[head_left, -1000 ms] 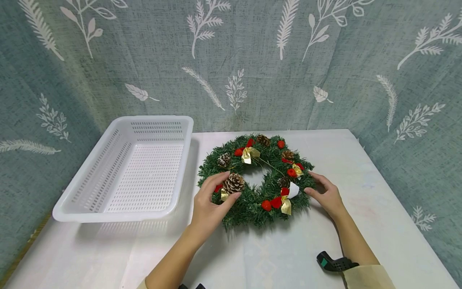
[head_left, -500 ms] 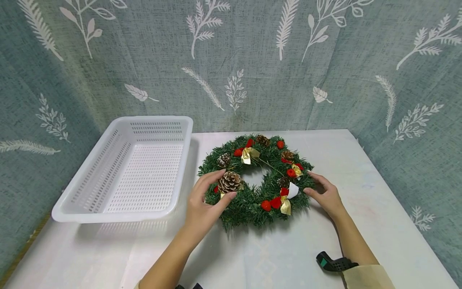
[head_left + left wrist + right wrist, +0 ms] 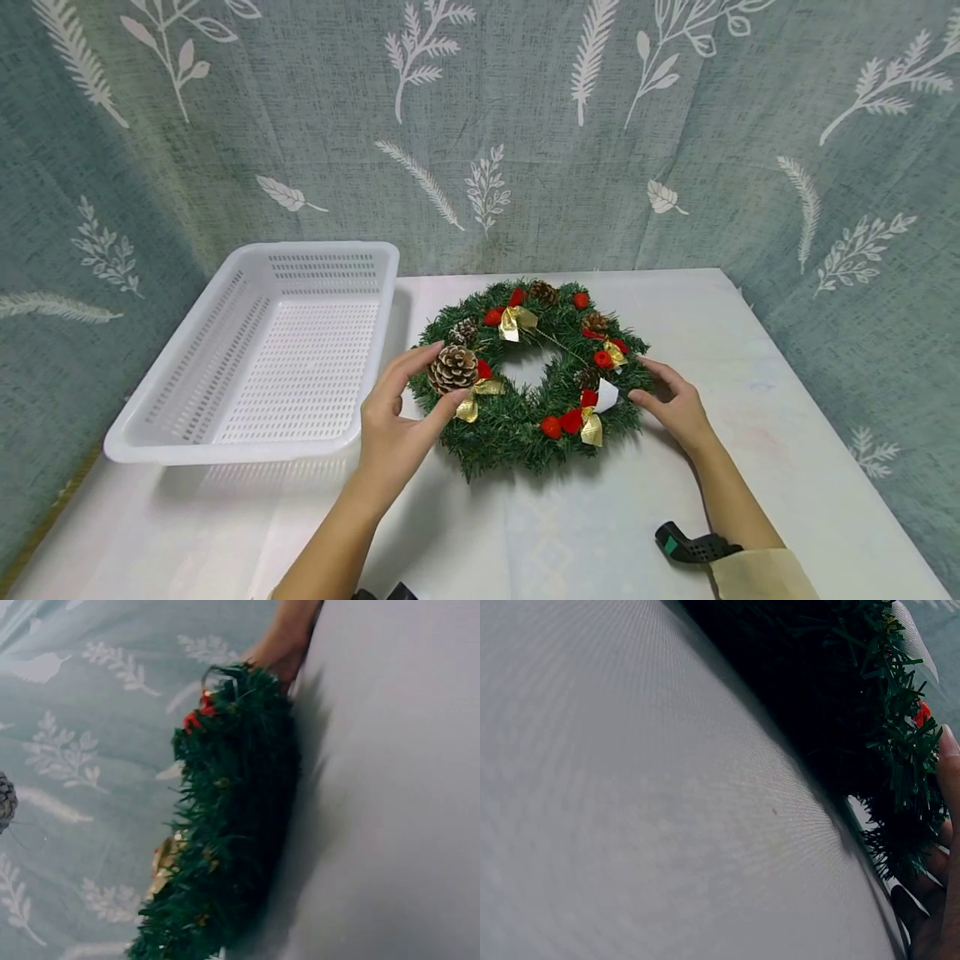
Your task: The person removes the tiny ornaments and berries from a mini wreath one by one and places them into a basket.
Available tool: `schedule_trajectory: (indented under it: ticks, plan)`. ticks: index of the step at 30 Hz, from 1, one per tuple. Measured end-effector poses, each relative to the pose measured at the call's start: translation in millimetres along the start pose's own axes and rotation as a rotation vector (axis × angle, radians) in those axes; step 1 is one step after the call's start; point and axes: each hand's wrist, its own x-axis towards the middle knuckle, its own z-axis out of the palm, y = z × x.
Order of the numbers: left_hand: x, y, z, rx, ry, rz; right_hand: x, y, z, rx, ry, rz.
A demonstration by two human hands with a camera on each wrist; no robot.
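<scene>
My left hand (image 3: 401,425) pinches a large brown pinecone (image 3: 453,369) with pale-tipped scales between thumb and fingertips, over the left side of a green Christmas wreath (image 3: 510,433). In the left wrist view the pinecone (image 3: 6,801) shows at the left edge, apart from the wreath (image 3: 232,787). The wreath lies flat on the table and carries smaller pinecones, red berries and gold bows, with one gold bow (image 3: 468,407) near my left thumb. My right hand (image 3: 678,408) grips the wreath's right edge. In the right wrist view its fingers (image 3: 939,862) curl at the greenery.
A white perforated plastic basket (image 3: 247,454) stands on the left of the white-covered table (image 3: 585,525), close beside the wreath. A blue-green leaf-patterned cloth (image 3: 525,208) hangs behind and at both sides. A black wrist device (image 3: 693,546) sits on the right forearm.
My left hand has moved left with the pinecone, away from the wreath's centre, uncovering a red and gold bow. The right hand and the wreath have hardly moved.
</scene>
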Motion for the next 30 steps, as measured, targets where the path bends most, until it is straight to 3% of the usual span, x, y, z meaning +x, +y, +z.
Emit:
schedule_trajectory:
  ticks: [7,20,30]
  plan:
    - [5.2,0.4,-11.8,0.019,0.014,0.020,0,1,0.4,-0.020,-0.007,0.014]
    - [10.9,-0.3,-29.4,0.050,0.106,-0.035,1,6,-0.5,-0.038,-0.004,0.001]
    - [15.5,-2.4,-41.2,0.055,0.188,-0.084,0,-3,0.7,-0.031,0.002,-0.002]
